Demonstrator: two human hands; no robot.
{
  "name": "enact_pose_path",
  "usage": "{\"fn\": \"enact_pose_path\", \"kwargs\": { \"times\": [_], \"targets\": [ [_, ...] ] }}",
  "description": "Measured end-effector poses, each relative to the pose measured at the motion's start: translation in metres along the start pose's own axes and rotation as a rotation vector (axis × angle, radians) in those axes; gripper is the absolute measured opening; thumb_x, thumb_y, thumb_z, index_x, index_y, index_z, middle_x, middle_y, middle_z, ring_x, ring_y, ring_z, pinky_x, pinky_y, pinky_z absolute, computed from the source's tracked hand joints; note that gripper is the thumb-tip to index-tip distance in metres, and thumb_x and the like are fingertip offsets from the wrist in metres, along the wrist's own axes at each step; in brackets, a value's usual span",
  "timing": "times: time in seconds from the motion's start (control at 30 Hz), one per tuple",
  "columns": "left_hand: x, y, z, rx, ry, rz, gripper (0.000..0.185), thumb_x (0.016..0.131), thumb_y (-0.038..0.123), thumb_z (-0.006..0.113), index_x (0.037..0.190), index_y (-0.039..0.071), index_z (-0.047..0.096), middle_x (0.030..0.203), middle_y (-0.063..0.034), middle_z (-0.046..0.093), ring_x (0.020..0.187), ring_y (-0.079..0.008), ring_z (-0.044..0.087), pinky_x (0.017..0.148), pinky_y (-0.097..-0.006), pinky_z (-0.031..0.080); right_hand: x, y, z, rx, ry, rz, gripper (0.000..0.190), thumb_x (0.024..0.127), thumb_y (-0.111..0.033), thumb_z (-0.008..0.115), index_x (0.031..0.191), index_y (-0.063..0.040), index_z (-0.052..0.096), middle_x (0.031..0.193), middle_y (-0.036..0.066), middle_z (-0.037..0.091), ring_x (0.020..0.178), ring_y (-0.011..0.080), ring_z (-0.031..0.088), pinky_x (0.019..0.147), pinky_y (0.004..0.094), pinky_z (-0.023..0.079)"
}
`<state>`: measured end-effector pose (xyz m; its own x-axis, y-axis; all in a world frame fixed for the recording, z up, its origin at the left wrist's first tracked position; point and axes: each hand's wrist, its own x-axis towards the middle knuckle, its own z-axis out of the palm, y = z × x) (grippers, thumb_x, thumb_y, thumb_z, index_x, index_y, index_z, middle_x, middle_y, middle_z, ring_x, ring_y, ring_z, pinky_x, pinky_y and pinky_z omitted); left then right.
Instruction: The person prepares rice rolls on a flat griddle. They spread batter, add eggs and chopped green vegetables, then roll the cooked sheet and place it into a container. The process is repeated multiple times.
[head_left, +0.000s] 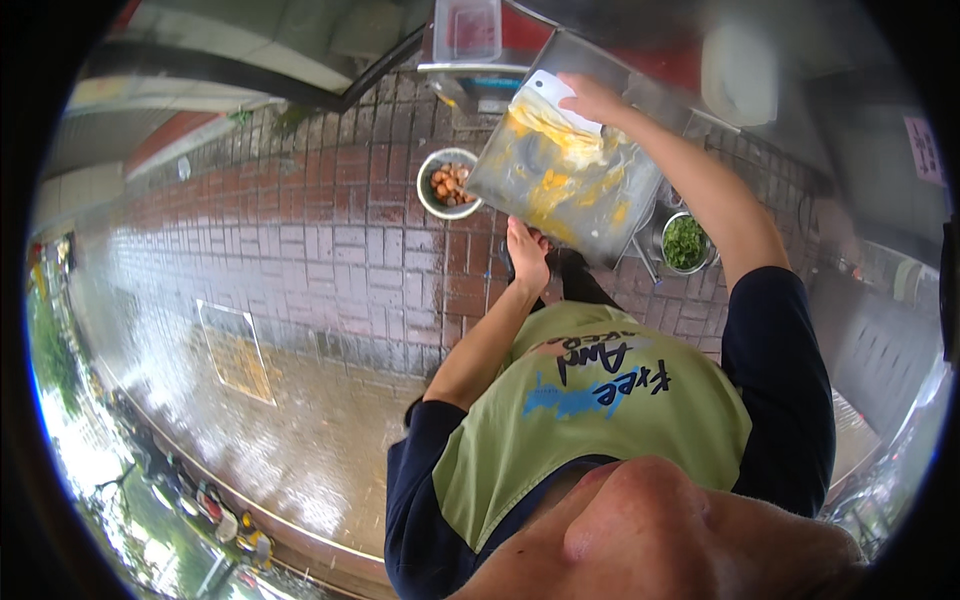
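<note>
My right hand (592, 97) grips a flat white scraper (553, 96) with a small hole near one corner. The scraper's edge lies against a pale and yellow, wet, egg-like mass (566, 135) on a metal tray (517, 169). Yellow smears spread over the tray's nearer half. My left hand (529, 251) is beside the tray's near left edge, its fingers partly curled; whether it touches the tray cannot be told. Left of the tray, a round container (426, 201) holds brown eggs or eggshells. A metal pot (709, 262) with chopped green leaves stands at the tray's right.
A clear plastic box (466, 30) sits on a surface beyond the tray's left corner. A blurred white container (739, 71) is at the far right. Below lies wet brick paving (337, 225); a rectangular white outline (236, 352) marks the ground to the left.
</note>
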<state>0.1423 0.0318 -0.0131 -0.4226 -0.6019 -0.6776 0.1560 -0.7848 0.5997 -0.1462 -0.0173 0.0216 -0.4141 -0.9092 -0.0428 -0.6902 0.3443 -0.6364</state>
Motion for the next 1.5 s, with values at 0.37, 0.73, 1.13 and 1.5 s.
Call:
{"fn": "enact_pose_path", "kwargs": {
  "times": [0.37, 0.73, 1.13, 1.5],
  "targets": [
    [-0.022, 0.018, 0.027, 0.097, 0.133, -0.014, 0.034, 0.096, 0.045, 0.031, 0.087, 0.014, 0.042, 0.061, 0.0037, 0.036, 0.048, -0.0076, 0.035, 0.041, -0.0213, 0.03, -0.062, -0.105, 0.048, 0.118, -0.281, 0.022, 0.031, 0.076, -0.016, 0.062, 0.1, 0.0, 0.052, 0.094, 0.023, 0.059, 0.091, 0.0404, 0.056, 0.076, 0.0416, 0.045],
    [-0.002, 0.007, 0.015, -0.143, 0.086, -0.123, 0.035, 0.095, 0.046, 0.031, 0.082, 0.016, 0.043, 0.061, 0.0048, 0.037, 0.048, -0.0072, 0.035, 0.038, -0.0209, 0.026, -0.154, -0.044, 0.005, 0.079, -0.219, 0.009, 0.026, 0.077, -0.012, 0.06, 0.099, -0.002, 0.051, 0.089, 0.02, 0.061, 0.083, 0.0298, 0.062, 0.073, 0.0376, 0.047],
    [-0.012, 0.012, 0.018, -0.147, 0.03, -0.134, 0.037, 0.095, 0.048, 0.033, 0.088, 0.016, 0.047, 0.066, 0.0048, 0.037, 0.053, -0.0096, 0.031, 0.052, -0.0258, 0.032, -0.04, 0.068, -0.121, -0.539, 0.203, -0.043, 0.029, 0.078, -0.002, 0.048, 0.106, -0.011, 0.045, 0.082, 0.014, 0.063, 0.077, 0.0343, 0.063, 0.062, 0.0445, 0.05],
    [-0.016, 0.021, 0.042, -0.189, 0.212, -0.209, 0.042, 0.095, 0.048, 0.031, 0.075, 0.013, 0.041, 0.061, 0.0027, 0.032, 0.052, -0.0119, 0.03, 0.058, -0.0326, 0.038, -0.045, 0.082, -0.071, -0.16, -0.157, -0.03, 0.049, 0.073, -0.018, 0.063, 0.119, -0.005, 0.051, 0.113, 0.018, 0.057, 0.103, 0.0329, 0.055, 0.087, 0.04, 0.045]
  ]
}}
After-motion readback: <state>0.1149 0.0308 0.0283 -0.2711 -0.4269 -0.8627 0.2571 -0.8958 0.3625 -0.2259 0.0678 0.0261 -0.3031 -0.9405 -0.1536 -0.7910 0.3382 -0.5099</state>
